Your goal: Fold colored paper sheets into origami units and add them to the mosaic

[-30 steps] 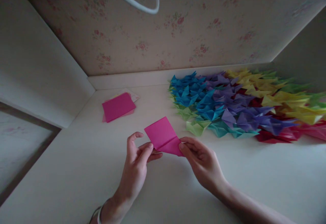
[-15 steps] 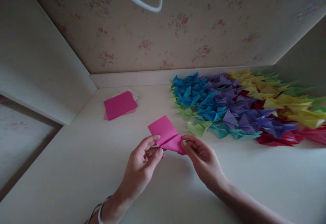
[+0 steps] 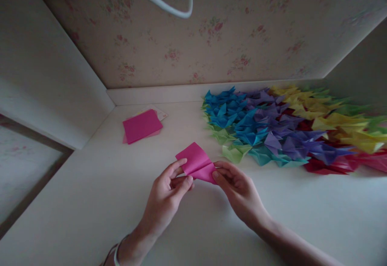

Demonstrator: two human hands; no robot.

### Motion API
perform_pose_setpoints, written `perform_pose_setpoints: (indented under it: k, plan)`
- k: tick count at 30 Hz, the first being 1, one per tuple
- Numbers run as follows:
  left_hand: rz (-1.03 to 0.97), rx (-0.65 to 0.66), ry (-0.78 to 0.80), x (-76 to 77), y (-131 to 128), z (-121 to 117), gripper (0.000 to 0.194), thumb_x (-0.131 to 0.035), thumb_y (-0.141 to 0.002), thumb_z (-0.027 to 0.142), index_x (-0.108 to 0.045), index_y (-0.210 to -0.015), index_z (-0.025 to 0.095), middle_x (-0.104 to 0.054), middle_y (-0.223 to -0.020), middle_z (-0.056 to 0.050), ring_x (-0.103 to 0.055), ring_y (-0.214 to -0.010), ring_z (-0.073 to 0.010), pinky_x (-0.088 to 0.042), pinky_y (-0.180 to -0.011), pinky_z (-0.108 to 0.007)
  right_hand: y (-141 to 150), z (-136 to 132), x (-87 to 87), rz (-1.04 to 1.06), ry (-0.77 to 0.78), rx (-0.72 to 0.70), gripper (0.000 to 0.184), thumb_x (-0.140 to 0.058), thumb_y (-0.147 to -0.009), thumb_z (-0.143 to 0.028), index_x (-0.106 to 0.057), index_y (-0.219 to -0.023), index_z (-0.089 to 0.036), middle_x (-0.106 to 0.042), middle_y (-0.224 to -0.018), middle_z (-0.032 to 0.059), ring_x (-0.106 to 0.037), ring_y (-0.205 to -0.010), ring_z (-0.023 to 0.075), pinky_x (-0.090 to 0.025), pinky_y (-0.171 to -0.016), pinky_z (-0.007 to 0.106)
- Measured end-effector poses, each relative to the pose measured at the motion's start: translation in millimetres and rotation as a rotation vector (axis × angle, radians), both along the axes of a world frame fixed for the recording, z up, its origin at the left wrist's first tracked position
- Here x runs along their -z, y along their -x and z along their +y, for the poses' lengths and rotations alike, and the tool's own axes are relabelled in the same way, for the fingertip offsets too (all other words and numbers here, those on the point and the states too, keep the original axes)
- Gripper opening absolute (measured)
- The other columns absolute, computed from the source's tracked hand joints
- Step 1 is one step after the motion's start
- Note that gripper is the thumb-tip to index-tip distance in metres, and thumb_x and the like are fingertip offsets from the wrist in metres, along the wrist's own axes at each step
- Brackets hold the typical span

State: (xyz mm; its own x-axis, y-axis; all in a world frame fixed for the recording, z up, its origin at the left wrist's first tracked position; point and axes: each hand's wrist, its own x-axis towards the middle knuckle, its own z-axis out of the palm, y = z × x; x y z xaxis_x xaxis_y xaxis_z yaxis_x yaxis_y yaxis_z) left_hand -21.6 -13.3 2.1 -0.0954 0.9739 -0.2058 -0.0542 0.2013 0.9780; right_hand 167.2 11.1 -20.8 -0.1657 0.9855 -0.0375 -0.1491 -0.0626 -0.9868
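Note:
Between my two hands is a pink sheet of origami paper (image 3: pixel 196 159), creased across its middle and partly folded, held just above the white desk. My left hand (image 3: pixel 169 191) grips its left edge, thumb below and a finger on the upper side. At the right corner, my right hand (image 3: pixel 236 191) pinches the paper between thumb and fingers. The fingertips behind the sheet are partly hidden.
A stack of magenta paper squares (image 3: pixel 142 126) lies at the back left of the desk (image 3: pixel 99 201). Many folded paper cranes (image 3: pixel 266 124) in blue, purple, yellow, green and red cover the back right. A white cable (image 3: pixel 169 7) hangs above.
The paper's upper flap has tipped slightly down and toward me. Both hands keep their hold and have barely shifted.

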Motion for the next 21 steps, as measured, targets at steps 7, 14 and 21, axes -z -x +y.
perform_pose_setpoints:
  k: [7, 14, 21]
  plan:
    - [0.233, 0.074, -0.106, 0.5, -0.4, -2.9, 0.026, -0.067, -0.089, 0.035, -0.065, -0.11, 0.019, -0.076, -0.096, -0.005, -0.073, -0.083, -0.0183, -0.058, -0.077, -0.026, 0.4, 0.9, 3.0, -0.061, -0.004, 0.041, 0.02, -0.068, -0.09, -0.037, -0.07, -0.099, -0.02, -0.072, -0.082, 0.0026, -0.065, -0.074, 0.0149, -0.051, -0.066, 0.022]
    - [0.337, 0.063, -0.146, 2.6, 0.5, -2.7, 0.02, -0.065, -0.09, 0.037, -0.068, -0.1, 0.02, -0.076, -0.093, -0.005, -0.073, -0.086, -0.0195, -0.058, -0.078, -0.025, 1.4, -3.3, 4.8, -0.073, -0.023, 0.024, 0.019, -0.066, -0.092, -0.036, -0.069, -0.101, -0.02, -0.075, -0.092, 0.0056, -0.069, -0.081, 0.0164, -0.054, -0.071, 0.023]
    - [0.257, 0.021, -0.136, 4.1, -2.3, -5.1, 0.055, -0.065, -0.091, 0.034, -0.045, -0.14, 0.021, -0.077, -0.081, -0.003, -0.073, -0.074, -0.0183, -0.056, -0.065, -0.024, 0.8, -4.2, 2.1, -0.143, -0.027, -0.02, 0.023, -0.064, -0.093, -0.037, -0.071, -0.104, -0.019, -0.075, -0.088, 0.0062, -0.069, -0.08, 0.0188, -0.053, -0.068, 0.025]
